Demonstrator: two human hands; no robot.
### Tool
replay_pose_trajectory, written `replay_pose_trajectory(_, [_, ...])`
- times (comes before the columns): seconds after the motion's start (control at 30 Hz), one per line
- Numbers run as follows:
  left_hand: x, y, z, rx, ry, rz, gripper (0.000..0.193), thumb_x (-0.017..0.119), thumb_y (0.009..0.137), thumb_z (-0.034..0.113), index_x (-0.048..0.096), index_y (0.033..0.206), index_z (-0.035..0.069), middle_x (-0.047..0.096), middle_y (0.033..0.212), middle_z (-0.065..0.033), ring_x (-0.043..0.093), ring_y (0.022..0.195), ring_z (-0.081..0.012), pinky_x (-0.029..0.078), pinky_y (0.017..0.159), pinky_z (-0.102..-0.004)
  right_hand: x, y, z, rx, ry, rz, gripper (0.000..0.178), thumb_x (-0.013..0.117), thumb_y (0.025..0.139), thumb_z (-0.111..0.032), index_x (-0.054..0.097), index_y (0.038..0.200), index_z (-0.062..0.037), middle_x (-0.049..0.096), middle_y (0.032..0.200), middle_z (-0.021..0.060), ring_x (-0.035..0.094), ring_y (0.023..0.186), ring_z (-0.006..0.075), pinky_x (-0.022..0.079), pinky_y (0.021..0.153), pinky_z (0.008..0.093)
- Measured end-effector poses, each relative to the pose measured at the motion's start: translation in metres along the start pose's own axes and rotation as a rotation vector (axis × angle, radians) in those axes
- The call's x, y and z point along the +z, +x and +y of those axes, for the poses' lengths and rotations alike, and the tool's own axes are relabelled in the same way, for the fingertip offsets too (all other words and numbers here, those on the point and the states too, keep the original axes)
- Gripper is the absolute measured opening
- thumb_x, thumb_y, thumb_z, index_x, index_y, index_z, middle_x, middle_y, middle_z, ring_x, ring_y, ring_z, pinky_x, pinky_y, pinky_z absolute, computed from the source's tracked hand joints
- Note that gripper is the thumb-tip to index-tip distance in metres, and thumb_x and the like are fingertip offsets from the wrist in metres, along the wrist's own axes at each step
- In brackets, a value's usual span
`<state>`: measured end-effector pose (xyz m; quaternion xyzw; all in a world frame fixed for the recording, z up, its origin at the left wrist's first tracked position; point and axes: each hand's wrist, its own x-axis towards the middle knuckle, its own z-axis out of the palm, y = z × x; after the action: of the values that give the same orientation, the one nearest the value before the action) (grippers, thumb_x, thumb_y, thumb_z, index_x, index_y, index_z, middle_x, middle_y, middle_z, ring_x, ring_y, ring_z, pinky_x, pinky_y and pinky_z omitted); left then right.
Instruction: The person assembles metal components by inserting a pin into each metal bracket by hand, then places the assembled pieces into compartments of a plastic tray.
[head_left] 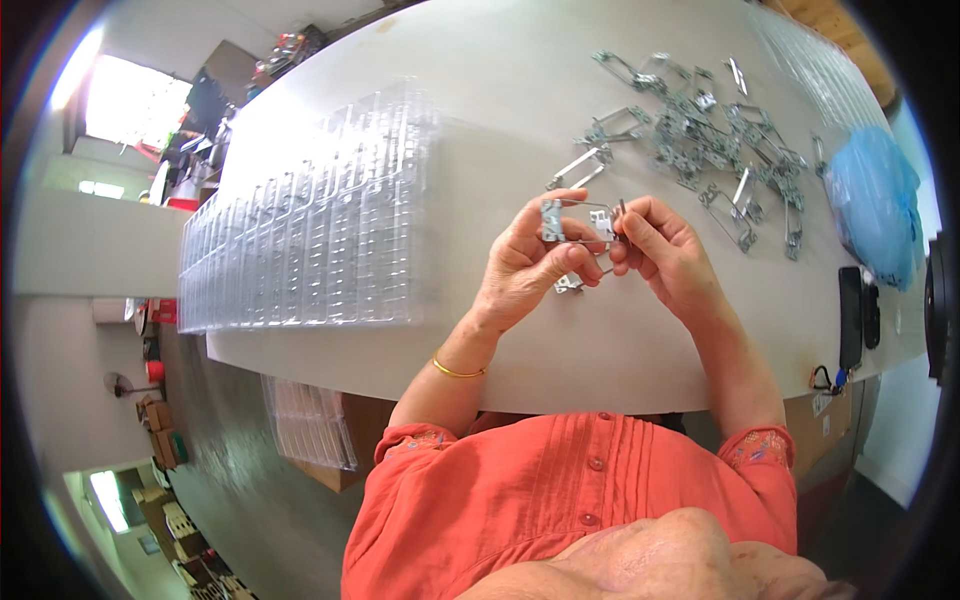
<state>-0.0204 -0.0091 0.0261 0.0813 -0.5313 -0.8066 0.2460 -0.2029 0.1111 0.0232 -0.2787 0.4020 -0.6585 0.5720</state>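
My left hand (525, 262) and my right hand (662, 250) are together above the white table (480, 90), both pinching one small metal clip (583, 222) made of wire with flat silver end plates. The left fingers grip its left plate, and the right fingertips pinch its right end. Another silver piece (568, 284) shows under my left fingers. A gold bangle (456, 370) sits on my left wrist. A loose pile of the same metal clips (700, 135) lies just beyond my hands, toward the far right.
Stacked clear plastic trays (315, 225) cover the table's left part. A blue plastic bag (875, 200) lies at the right edge, with a black phone (851, 315) and cable near it. More clear trays on a cardboard box (310, 425) stand below the table.
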Motion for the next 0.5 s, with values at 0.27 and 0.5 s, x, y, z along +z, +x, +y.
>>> replay_pose_trajectory(0.27, [0.001,0.002,0.006,0.219,0.35,0.169,0.043,0.065,0.099,0.013,0.051,0.138,0.0,0.062,0.123,-0.0065,0.058,0.109,-0.0122,0.051,0.093,-0.0306,0.016,-0.003,-0.003,0.025,-0.11,0.125,0.021,0.056,0.105,-0.027,0.06,0.106,-0.0067,0.066,0.105,0.0055,0.069,0.083,0.0146,0.056,0.063,0.0271])
replay_pose_trajectory(0.5, [0.021,-0.007,0.03,0.215,0.345,0.192,0.037,0.062,0.102,0.02,0.054,0.131,-0.001,0.065,0.111,-0.0096,0.061,0.098,-0.0124,0.053,0.085,-0.03,0.004,0.002,0.008,-0.041,-0.082,0.072,0.018,0.055,0.105,-0.026,0.06,0.101,-0.0096,0.067,0.092,0.0029,0.067,0.074,0.0114,0.054,0.06,0.026])
